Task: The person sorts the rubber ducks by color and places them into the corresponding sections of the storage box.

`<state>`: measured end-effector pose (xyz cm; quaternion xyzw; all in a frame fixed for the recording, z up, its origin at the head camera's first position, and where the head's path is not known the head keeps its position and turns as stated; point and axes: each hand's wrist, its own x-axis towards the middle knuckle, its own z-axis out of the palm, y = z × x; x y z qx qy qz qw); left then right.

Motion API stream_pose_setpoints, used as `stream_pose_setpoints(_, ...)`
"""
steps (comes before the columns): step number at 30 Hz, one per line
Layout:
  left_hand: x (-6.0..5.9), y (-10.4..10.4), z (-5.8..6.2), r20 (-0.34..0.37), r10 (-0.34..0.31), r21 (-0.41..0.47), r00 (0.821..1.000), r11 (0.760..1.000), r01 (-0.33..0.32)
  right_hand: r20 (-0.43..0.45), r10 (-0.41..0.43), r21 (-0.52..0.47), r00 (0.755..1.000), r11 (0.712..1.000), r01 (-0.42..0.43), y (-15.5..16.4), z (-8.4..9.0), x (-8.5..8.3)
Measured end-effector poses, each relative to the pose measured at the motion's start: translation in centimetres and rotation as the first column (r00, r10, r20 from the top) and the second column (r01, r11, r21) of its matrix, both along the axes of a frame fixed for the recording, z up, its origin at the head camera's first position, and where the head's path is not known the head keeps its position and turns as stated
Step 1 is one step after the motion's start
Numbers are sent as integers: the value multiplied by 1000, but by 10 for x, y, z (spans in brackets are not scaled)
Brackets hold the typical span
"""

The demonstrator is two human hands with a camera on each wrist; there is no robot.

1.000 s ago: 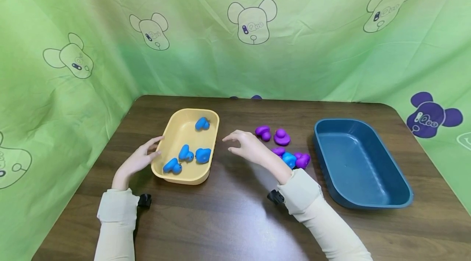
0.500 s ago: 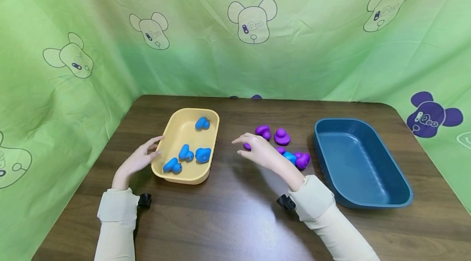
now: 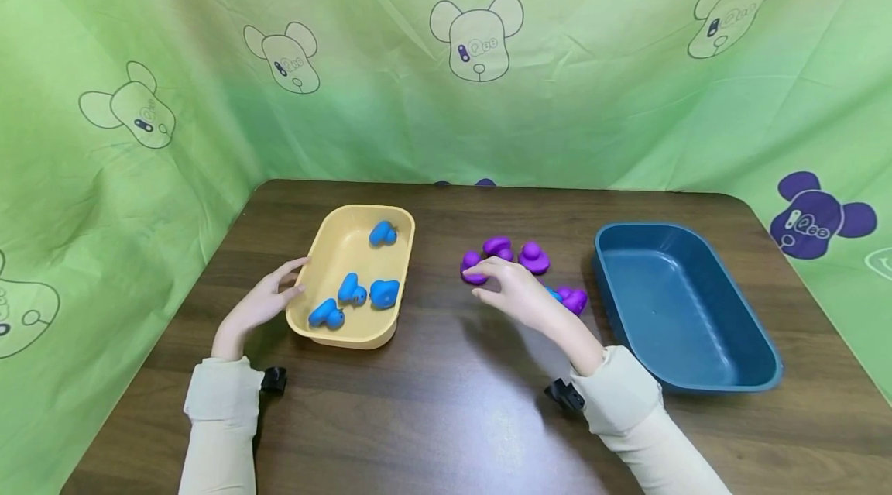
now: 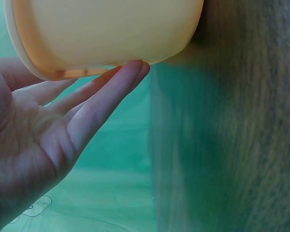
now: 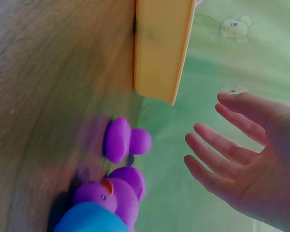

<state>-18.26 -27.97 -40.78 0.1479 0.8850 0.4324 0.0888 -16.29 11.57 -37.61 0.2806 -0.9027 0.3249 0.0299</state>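
Note:
My left hand (image 3: 259,307) rests its extended fingers against the outer left wall of a yellow bin (image 3: 341,235); the left wrist view shows the fingertips (image 4: 135,67) touching it. Inside the bin lie several blue rubber ducks (image 3: 385,293). Over the table, my right hand (image 3: 519,292) hovers with loosely spread fingers and nothing in them. Near and below it sit several purple rubber ducks (image 3: 534,258), one of them showing an orange beak (image 5: 108,185) in the right wrist view. A blue duck (image 5: 92,218) lies among them, mostly hidden by the right hand in the head view.
A dark blue bin (image 3: 683,309) with nothing in it stands on the right side of the wooden table (image 3: 418,417). Green patterned cloth (image 3: 390,92) hangs behind and to the left.
My right hand has moved rightward, away from the yellow bin and over the duck group, uncovering a purple duck at the group's left. My left hand has stayed put.

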Motion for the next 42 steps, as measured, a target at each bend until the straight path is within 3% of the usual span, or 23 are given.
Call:
stream_pose_setpoints(6, 1, 0, 0, 1, 4, 5, 1000, 1000, -4, 12, -21, -33, 1000, 999, 21, 12, -3, 3)
stream_pose_setpoints(25, 0, 1, 1, 15, 11, 0, 1000, 1000, -11, 50, -110, 21, 993, 994, 109, 44, -9, 14)
stream_pose_setpoints(42, 0, 1, 1, 17, 13, 9, 1000, 1000, -13, 25, -90, 88, 996, 992, 87, 65, -11, 20)
